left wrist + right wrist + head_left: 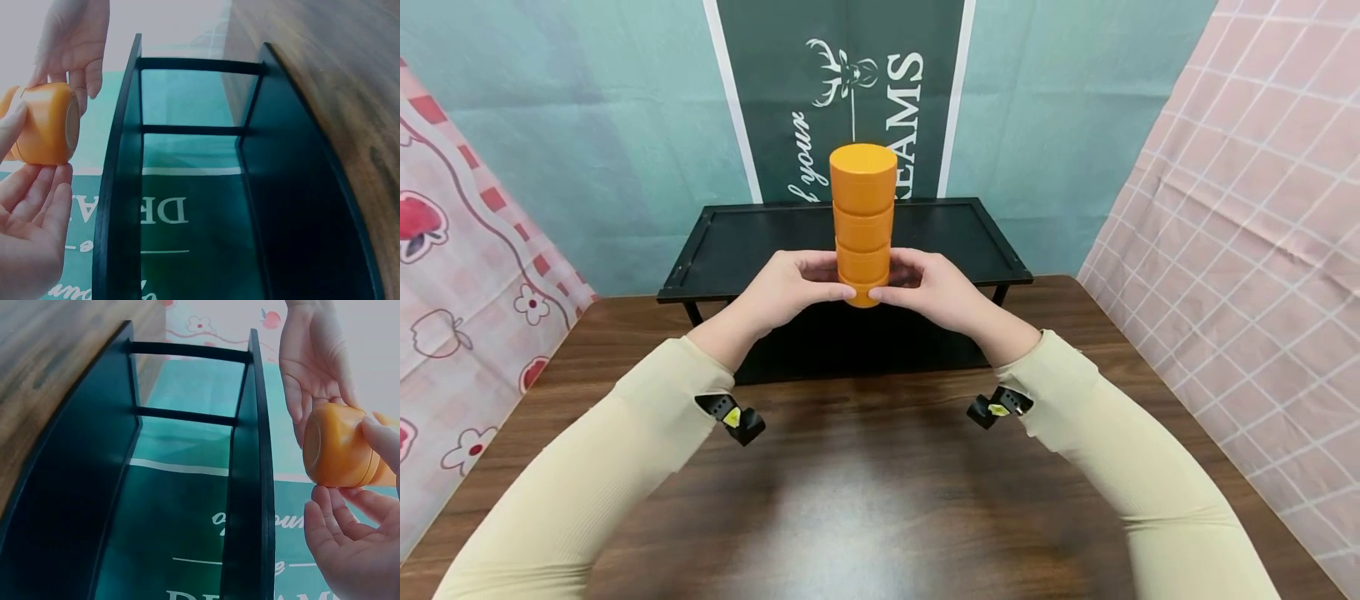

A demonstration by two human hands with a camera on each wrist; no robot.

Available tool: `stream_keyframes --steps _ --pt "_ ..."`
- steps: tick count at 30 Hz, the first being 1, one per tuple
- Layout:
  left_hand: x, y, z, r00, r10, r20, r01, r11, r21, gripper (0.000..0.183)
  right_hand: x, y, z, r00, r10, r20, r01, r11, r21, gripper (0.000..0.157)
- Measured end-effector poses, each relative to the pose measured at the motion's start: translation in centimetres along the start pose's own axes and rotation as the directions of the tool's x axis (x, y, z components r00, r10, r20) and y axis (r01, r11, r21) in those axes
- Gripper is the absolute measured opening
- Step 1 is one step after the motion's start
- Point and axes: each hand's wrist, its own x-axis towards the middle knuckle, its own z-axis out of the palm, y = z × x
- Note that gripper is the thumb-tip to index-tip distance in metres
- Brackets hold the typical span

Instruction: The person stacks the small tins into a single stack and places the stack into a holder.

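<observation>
A tall stack of orange cups (862, 208), ringed by several seams, is held upright in front of the black shelf's top. My left hand (790, 287) grips its lowest part from the left, thumb across the front and fingers around the far side. On the right, my right hand (936, 287) grips the same part with its thumb close to the other one. Both wrist views show the round underside of the orange stack (53, 125), (337, 447) hanging free between the two hands, beside the shelf's upper board. The stack's upper part is cut off in those views.
A black two-tier shelf (760, 250) stands at the back of the brown wooden table (865, 500). Behind it hangs a green cloth (625, 125) with a printed deer. Patterned cloth (467, 333) lines the left and pink checked cloth (1240, 292) the right.
</observation>
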Motion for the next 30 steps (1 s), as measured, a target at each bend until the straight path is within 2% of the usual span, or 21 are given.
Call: stream_keyframes --steps 13,21,30 --pt "2.4 -0.2 -1.3 1.0 -0.024 -0.013 0.024 0.998 0.056 0.049 2.5 1.1 -0.6 0.999 0.038 -0.029 -0.038 0.999 0.0 0.051" --pt "4.0 -0.9 -1.5 0.999 -0.025 -0.027 0.026 0.999 0.035 0.048 3.8 2.4 -0.8 0.998 0.046 -0.054 -0.044 0.999 0.029 0.051" --pt "4.8 -2.0 -1.4 0.998 -0.025 -0.052 0.026 0.999 0.026 0.047 4.7 3.1 -0.8 0.995 0.091 -0.033 -0.089 0.995 0.041 0.051"
